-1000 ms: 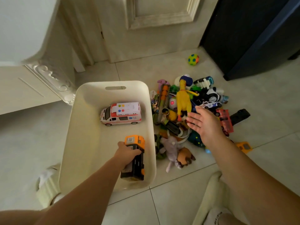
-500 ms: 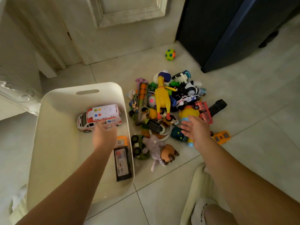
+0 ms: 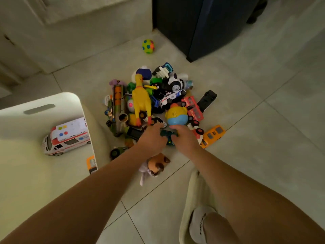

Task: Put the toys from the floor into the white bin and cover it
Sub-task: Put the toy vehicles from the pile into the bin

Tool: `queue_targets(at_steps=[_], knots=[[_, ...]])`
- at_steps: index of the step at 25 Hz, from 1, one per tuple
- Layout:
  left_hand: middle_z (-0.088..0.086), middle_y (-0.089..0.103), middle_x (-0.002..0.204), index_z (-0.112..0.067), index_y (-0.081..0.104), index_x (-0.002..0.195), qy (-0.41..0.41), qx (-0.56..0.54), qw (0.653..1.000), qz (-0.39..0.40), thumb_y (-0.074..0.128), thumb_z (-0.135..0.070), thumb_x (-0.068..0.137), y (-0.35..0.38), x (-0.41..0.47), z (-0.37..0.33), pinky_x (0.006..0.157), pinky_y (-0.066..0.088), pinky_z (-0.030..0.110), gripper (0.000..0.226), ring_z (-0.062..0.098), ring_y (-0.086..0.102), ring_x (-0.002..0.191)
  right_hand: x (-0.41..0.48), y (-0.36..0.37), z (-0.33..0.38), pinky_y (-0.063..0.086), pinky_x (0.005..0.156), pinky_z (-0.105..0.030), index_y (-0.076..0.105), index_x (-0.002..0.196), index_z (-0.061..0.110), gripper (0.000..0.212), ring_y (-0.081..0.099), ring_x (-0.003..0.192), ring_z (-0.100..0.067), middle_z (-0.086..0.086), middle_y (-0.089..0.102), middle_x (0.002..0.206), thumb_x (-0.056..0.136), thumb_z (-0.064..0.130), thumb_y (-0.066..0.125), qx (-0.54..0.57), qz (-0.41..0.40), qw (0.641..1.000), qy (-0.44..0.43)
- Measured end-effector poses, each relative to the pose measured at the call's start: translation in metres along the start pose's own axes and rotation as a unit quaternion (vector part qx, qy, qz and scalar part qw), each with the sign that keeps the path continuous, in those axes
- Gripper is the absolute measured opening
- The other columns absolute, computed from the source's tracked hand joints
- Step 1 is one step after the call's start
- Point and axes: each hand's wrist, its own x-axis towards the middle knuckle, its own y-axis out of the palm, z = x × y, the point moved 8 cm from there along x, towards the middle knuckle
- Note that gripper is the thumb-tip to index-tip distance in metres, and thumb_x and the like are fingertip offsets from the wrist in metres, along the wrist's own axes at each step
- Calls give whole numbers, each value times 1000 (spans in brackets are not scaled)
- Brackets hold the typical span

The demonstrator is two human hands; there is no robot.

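The white bin stands at the left with a white ambulance toy and part of an orange-and-black truck inside. A pile of toys lies on the floor beside it, among them a yellow rubber chicken, a blue-and-yellow round toy, a red bus and an orange car. My left hand and my right hand meet at the pile's near edge, closed from both sides on a dark teal toy car. A plush animal lies under my left forearm.
A green spotted ball lies apart near a dark cabinet. A pale door runs along the back. A cream flat piece and a foot in a white slipper sit under my right arm. Bare tiles stretch to the right.
My left hand let go of the orange-and-black truck in the bin and swung right to the pile. My right hand dropped onto the teal car. The view shifted right.
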Motion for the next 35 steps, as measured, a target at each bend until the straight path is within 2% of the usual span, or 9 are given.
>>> queue_targets(at_steps=[3,9,12,16,21,24,29,31,35], knots=[[17,49,132,-2,44,134,-34,57,997,44,44,-9,96,24,8,9,88,39,31,38,33,50,119,3,27,1,51,86,-42,52,129,22,44,56,110,-32,-10,47,124,87,12,56,-123,7,992,-31],[15,40,139,-13,38,143,-76,14,997,7,52,-13,90,36,32,31,102,38,37,55,33,44,126,-10,-67,-38,47,85,-45,56,128,15,50,49,110,-35,-15,51,119,80,25,62,-2,-397,912,105],[12,38,143,-16,39,142,-60,-10,998,-12,54,-11,89,42,32,14,106,36,36,55,30,43,128,-2,-56,-83,44,90,-46,37,142,25,74,43,123,-32,-13,40,135,80,58,61,1,-259,938,231],[4,59,90,-11,57,109,-70,-102,992,-7,53,-15,87,58,37,6,73,47,31,23,23,57,85,-5,-31,-81,45,85,-39,45,136,20,61,48,119,-30,-10,53,125,81,39,66,88,-202,957,188],[-1,55,93,-26,52,82,-218,-350,909,63,51,-43,95,70,19,-7,90,50,42,21,22,56,101,-34,-40,-82,41,74,-29,60,107,24,23,58,89,-18,3,62,97,84,27,61,312,-301,867,247],[2,66,100,-24,62,95,-253,-474,837,101,61,-49,87,78,10,-8,93,51,42,26,23,63,99,-31,-14,-70,44,68,-32,62,88,7,15,57,78,-23,-7,59,81,88,19,53,438,-211,843,231],[6,69,108,-23,58,121,-212,-482,846,81,74,-31,82,73,12,-2,81,58,37,43,21,68,94,-29,-62,-88,41,78,-37,67,99,10,26,51,99,-35,-19,57,108,92,27,49,115,-343,901,238],[6,68,114,-26,57,122,-197,-475,853,84,74,-32,81,67,11,-2,81,58,36,45,21,67,98,-14,-70,-108,34,104,-40,51,137,30,43,36,130,-37,-15,29,151,95,39,50,15,-261,928,264],[5,67,117,-28,52,128,-178,-476,856,97,78,-34,77,55,2,-2,85,58,39,58,21,69,101,13,-36,-121,26,109,-34,39,145,28,45,29,138,-36,-15,18,157,100,26,44,53,-61,955,285]])
